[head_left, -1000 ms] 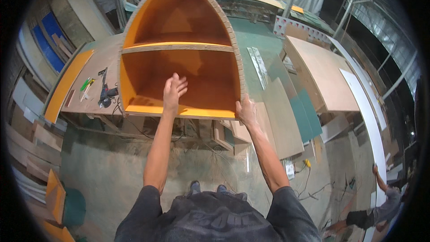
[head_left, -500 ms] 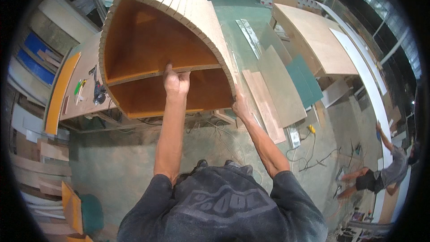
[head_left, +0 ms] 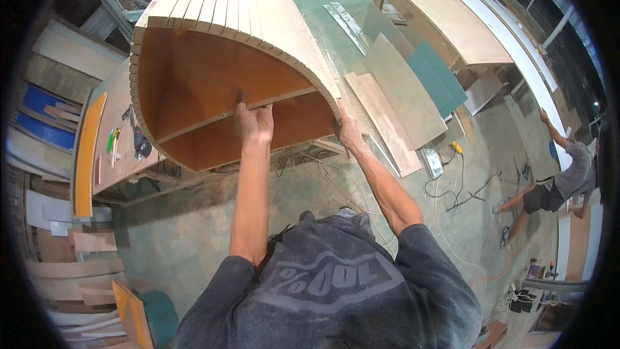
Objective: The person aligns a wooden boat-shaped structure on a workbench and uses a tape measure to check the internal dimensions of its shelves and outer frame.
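A large curved wooden cabinet (head_left: 229,52) rests over the workbench, its open end facing me. Slatted pale wood forms its outer skin, and the inside is orange-brown. A divider board (head_left: 219,116) crosses the opening. My left hand (head_left: 254,124) is closed round the front edge of that board, thumb on top and the fingers partly hidden beneath. At the cabinet's right rim my right hand (head_left: 349,130) grips the edge; some of its fingers are hidden behind the wall. Both arms reach forward, nearly straight.
The workbench (head_left: 123,171) holds a black power tool (head_left: 140,142) and small hand tools. Boards (head_left: 403,90) lean right of the cabinet, near a plywood table (head_left: 445,19). Cables (head_left: 323,161) trail across the floor. A co-worker (head_left: 562,171) handles a long white panel at far right.
My view has turned, and the cabinet's opening now sits slightly farther left and looks more tilted. Both hands keep their hold in the same places. The co-worker's body has shifted a little.
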`<state>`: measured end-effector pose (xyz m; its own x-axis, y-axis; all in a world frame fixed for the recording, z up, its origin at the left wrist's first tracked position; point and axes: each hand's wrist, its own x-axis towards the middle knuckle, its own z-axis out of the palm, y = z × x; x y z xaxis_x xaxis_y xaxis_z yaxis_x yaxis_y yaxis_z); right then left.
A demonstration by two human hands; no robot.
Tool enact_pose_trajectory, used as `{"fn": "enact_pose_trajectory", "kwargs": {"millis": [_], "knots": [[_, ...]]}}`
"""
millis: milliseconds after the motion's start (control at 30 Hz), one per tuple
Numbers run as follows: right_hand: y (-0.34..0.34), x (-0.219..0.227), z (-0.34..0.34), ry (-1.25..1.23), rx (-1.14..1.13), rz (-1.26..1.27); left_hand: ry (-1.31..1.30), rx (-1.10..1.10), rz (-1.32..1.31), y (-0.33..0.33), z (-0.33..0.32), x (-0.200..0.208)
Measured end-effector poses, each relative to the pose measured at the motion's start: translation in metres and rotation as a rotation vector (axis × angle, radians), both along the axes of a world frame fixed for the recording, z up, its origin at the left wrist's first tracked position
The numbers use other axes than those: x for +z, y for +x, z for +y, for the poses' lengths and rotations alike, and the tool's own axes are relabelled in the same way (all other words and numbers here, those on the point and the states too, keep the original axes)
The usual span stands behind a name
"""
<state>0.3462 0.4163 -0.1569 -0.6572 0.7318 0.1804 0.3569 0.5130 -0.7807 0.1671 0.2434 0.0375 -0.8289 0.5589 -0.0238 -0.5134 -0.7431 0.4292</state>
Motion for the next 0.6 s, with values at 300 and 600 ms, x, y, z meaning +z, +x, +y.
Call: {"fn": "enact_pose_trajectory", "kwargs": {"millis": [300,600], "knots": [[0.003,0.104,-0.036,0.082,-0.094,0.050,-0.026,-0.103,-0.001,0.005,-0.027,-0.013],[-0.017,0.182,-0.040,0.318,0.011,0.302,0.016,-0.371,0.082,0.030,0.024,-0.019]]}}
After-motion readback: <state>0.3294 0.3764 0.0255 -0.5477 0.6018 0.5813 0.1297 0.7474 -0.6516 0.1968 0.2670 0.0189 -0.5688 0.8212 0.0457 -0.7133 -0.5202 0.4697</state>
